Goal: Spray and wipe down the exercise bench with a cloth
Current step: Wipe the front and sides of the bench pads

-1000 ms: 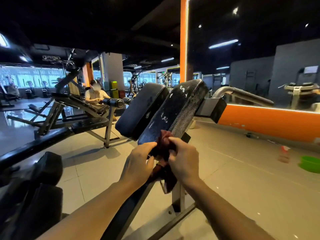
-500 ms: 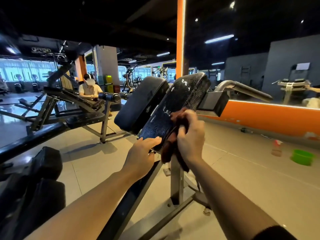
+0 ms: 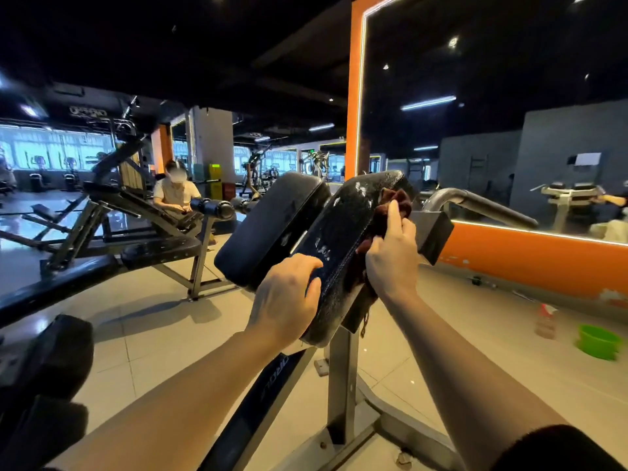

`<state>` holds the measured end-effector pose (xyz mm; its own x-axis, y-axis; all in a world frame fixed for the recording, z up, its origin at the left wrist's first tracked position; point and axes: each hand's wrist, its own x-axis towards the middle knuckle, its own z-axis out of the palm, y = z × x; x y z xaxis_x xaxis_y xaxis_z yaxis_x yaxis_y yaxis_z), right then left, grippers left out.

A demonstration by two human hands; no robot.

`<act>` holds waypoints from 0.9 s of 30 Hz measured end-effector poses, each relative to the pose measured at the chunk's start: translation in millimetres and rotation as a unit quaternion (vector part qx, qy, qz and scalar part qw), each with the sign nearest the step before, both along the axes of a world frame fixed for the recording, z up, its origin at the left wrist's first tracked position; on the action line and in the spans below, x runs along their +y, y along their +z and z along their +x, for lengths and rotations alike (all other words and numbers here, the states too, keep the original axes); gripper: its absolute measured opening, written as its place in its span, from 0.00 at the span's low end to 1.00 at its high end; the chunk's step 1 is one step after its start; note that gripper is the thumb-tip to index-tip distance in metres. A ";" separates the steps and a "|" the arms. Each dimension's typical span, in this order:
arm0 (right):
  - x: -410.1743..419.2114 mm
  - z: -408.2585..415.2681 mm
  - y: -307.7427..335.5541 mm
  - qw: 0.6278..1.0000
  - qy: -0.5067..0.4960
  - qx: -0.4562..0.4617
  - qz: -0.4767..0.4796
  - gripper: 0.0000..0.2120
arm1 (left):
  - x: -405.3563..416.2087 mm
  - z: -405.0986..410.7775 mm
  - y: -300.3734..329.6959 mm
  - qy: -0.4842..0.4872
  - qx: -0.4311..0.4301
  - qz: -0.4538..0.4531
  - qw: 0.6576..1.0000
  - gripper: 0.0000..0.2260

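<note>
My right hand grips the dark red cloth and presses it against the right edge of the wet pad, high up near the top corner. The cloth is bunched in my fingers so I can bear down on the vinyl, and its loose tail hangs below my palm along the pad's side. My left hand holds the lower left edge of the same pad, fingers curled over the rim and thumb against the face. I judge this is to steady the pad and myself, so that the push of the wiping does not rock it on its post.

The pad's black face glistens with droplets and streaks of spray, so the spraying is done here and the wiping is under way. The twin pad just beside it on the left looks dull and dry. I cannot tell whether it has been wiped already or not yet sprayed.

Half a second ago my right hand and the cloth were at mid-height on the pad's right edge; a second ago both hands were together on the cloth at the bottom end. The cloth has travelled up the pad in one long stroke, while my left hand let go of it and settled on the pad's lower rim. The green basin and a blurred bottle stand on the floor well off to the right.
</note>
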<state>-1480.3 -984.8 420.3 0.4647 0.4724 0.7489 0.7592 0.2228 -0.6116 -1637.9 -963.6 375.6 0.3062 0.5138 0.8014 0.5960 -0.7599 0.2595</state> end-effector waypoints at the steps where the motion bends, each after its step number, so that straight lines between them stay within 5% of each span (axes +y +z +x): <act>1: -0.4 -6.2 -12.4 1.000 -0.006 -0.021 -0.001 0.28 | 5.8 6.1 2.6 -0.003 -0.004 0.013 1.000 0.12; 5: -16.0 -2.4 -35.6 0.997 0.014 -0.074 0.008 0.26 | 24.6 23.3 5.5 -0.007 -0.011 0.041 0.999 0.18; 10: 17.1 49.6 54.1 0.996 -0.094 -0.002 -0.010 0.17 | 38.5 39.4 -15.4 -0.036 -0.045 0.041 0.998 0.20; 18: -3.2 36.9 18.5 0.982 -0.038 -0.148 -0.107 0.08 | 44.2 43.3 -19.5 -0.044 -0.054 0.077 0.995 0.21; 22: 14.8 61.4 71.1 0.995 -0.084 -0.043 -0.045 0.12 | 47.6 41.0 -22.5 -0.053 -0.048 0.050 0.996 0.21; 27: 16.3 34.7 38.0 0.979 -0.126 -0.137 -0.080 0.14 | 49.1 41.6 -23.3 -0.070 -0.064 0.046 0.994 0.20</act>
